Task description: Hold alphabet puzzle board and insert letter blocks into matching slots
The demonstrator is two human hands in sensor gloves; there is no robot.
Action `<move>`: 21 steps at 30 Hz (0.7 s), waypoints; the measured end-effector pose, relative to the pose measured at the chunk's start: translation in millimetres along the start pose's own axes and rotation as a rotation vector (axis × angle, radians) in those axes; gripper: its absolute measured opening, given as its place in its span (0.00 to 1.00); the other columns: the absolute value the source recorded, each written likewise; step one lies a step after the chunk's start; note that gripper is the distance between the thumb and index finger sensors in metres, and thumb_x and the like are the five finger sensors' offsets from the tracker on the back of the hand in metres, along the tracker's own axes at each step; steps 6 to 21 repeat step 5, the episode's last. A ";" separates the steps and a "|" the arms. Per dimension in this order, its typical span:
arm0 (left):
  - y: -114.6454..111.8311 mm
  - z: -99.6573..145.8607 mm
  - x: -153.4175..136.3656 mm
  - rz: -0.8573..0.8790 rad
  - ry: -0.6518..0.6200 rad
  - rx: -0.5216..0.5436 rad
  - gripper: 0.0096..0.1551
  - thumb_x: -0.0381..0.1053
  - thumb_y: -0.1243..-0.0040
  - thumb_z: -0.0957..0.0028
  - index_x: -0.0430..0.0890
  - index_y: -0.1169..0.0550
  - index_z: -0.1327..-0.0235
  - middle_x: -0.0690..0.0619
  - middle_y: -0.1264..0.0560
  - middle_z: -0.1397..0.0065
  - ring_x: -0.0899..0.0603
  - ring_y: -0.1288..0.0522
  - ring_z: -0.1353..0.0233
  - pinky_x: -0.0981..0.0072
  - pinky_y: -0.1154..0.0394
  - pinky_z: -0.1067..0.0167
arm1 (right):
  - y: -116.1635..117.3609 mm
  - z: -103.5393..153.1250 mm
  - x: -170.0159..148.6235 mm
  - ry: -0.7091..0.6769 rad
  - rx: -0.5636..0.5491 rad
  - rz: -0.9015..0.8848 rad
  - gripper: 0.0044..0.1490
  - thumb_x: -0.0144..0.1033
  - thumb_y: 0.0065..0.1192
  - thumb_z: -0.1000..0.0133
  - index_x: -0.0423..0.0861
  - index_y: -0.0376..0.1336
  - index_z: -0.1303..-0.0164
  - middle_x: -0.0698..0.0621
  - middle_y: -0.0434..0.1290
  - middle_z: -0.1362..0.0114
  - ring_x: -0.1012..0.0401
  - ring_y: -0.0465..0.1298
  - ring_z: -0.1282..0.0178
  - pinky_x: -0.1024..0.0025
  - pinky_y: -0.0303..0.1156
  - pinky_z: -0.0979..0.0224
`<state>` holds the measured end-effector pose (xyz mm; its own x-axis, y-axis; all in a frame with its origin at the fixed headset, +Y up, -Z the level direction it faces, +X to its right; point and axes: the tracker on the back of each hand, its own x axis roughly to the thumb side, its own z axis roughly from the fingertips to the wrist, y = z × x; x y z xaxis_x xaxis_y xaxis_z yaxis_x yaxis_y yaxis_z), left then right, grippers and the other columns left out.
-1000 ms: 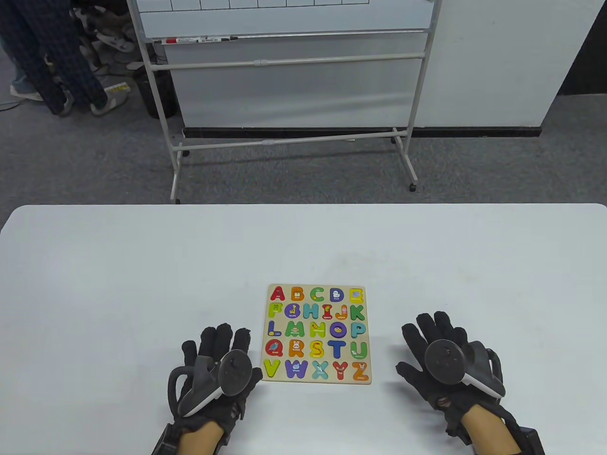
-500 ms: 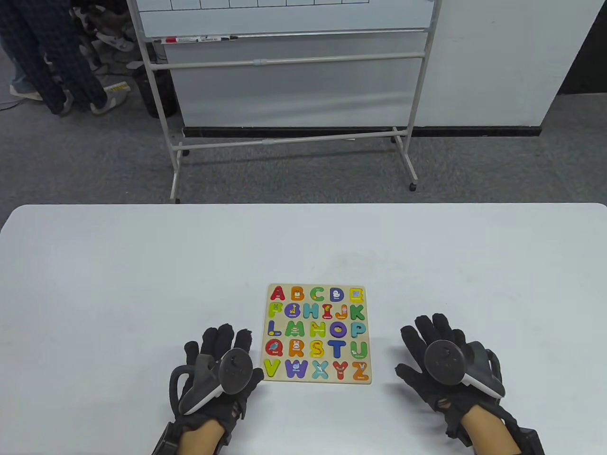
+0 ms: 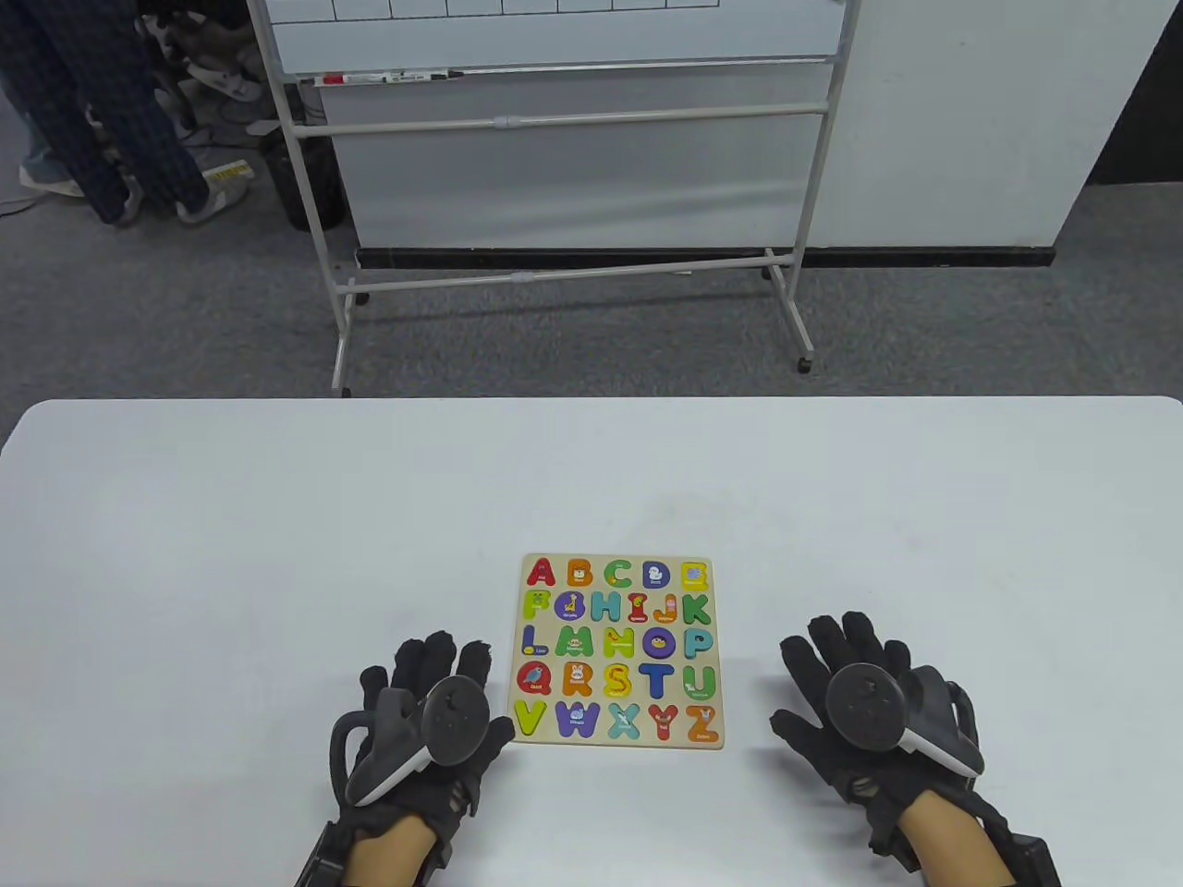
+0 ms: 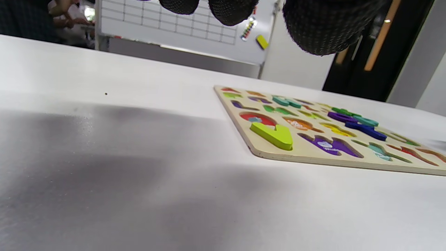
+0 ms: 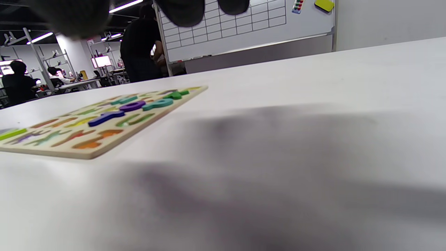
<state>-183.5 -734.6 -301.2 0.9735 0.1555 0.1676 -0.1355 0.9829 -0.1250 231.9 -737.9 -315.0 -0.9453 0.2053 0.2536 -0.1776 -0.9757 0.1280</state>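
Observation:
The wooden alphabet puzzle board (image 3: 518, 637) lies flat on the white table near the front, with coloured letter blocks in its slots. It also shows in the left wrist view (image 4: 256, 148) and in the right wrist view (image 5: 87, 153). A green V block (image 4: 272, 134) sits at the board's near left corner. My left hand (image 3: 430, 679) lies spread, palm down, just left of the board's near left corner, holding nothing. My right hand (image 3: 846, 661) lies spread, palm down, a little right of the board, apart from it, holding nothing.
The white table (image 3: 277, 517) stretches wide around the board. Beyond its far edge stands a rolling whiteboard (image 3: 554, 55) on a grey carpet. A person's legs (image 3: 102, 120) show at the far left.
My left hand has shifted very slightly toward the board's near left corner. The right hand and the board have not moved.

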 end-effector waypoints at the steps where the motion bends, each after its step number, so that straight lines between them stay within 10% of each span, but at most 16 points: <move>1: -0.1 -0.1 0.2 0.001 -0.002 0.000 0.50 0.65 0.45 0.47 0.44 0.45 0.17 0.34 0.53 0.15 0.22 0.53 0.17 0.20 0.57 0.31 | 0.2 -0.2 0.2 -0.001 0.003 0.001 0.54 0.67 0.50 0.47 0.51 0.44 0.14 0.40 0.41 0.10 0.40 0.34 0.12 0.31 0.35 0.22; 21: -0.5 -0.2 -0.4 0.006 -0.003 -0.001 0.50 0.65 0.45 0.47 0.44 0.45 0.17 0.34 0.53 0.15 0.22 0.53 0.17 0.20 0.57 0.31 | 0.3 0.0 1.1 0.000 0.005 0.003 0.54 0.67 0.50 0.47 0.51 0.44 0.14 0.42 0.41 0.10 0.40 0.34 0.12 0.31 0.35 0.22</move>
